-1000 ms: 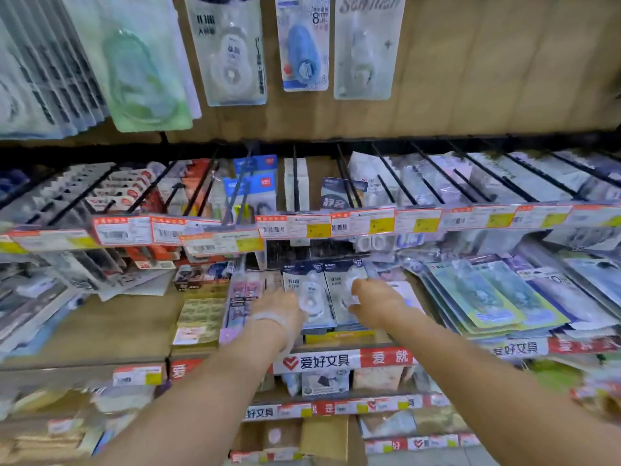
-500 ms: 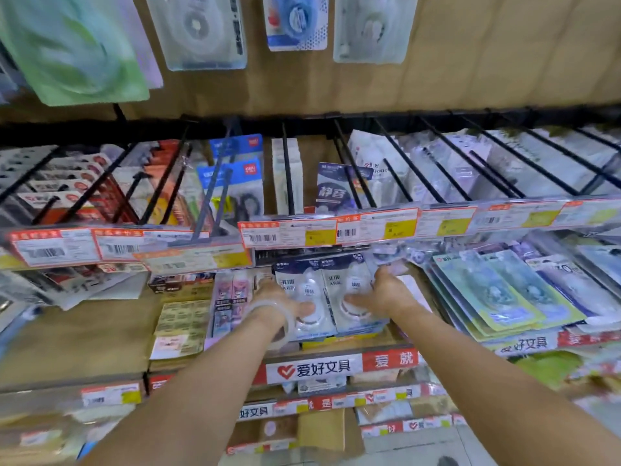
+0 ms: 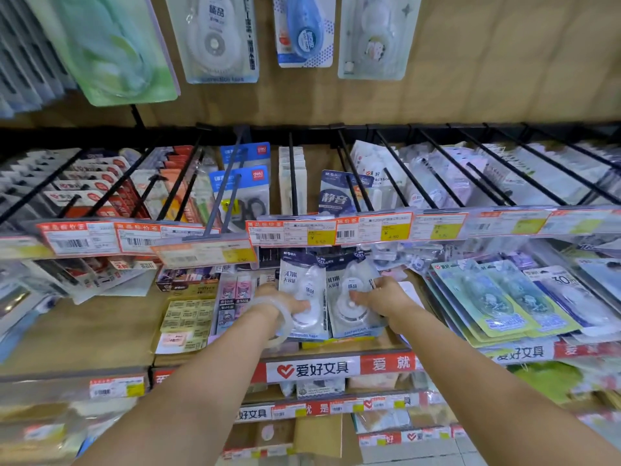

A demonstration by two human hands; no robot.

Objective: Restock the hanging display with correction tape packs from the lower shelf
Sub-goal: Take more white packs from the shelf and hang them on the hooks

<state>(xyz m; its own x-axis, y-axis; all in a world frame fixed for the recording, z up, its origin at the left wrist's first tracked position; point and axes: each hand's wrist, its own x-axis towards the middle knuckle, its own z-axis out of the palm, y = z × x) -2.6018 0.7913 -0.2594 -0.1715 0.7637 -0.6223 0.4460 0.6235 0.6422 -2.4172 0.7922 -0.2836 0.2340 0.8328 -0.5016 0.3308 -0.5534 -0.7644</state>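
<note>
- Two correction tape packs are in hand at the centre of the frame, side by side and touching along their inner edges: the left pack (image 3: 304, 297) and the right pack (image 3: 353, 294). Both are tilted, tops leaning back under the price tag rail (image 3: 292, 232).
- Both packs sit over the lower shelf (image 3: 84, 334), whose red-and-white label strip (image 3: 336, 366) runs just below them.
- The left hand (image 3: 285, 302) grips the left pack, thumb curled over its front. A clear bangle (image 3: 280, 322) circles that wrist.
- The right hand (image 3: 379, 297) pinches the right pack at its right edge, fingers curled round it.
- Four hanging packs (image 3: 218, 38) show across the top of the frame on the wooden back panel, with more stacked packs at the upper left edge.
- Compared with half a second earlier, both packs stand more steeply, with their tops closer to the price tags; the hands grip the same packs in the same places.
- Black hooks (image 3: 403, 173) project forward above the rail; the hook in the middle of the frame carries few items.
- The price tag rail overlaps the tops of both held packs and stands between them and the hooks.
- At lower left of centre lie yellow eraser boxes (image 3: 188, 317); at right, green and blue packs (image 3: 497, 301) are fanned on the shelf.
</note>
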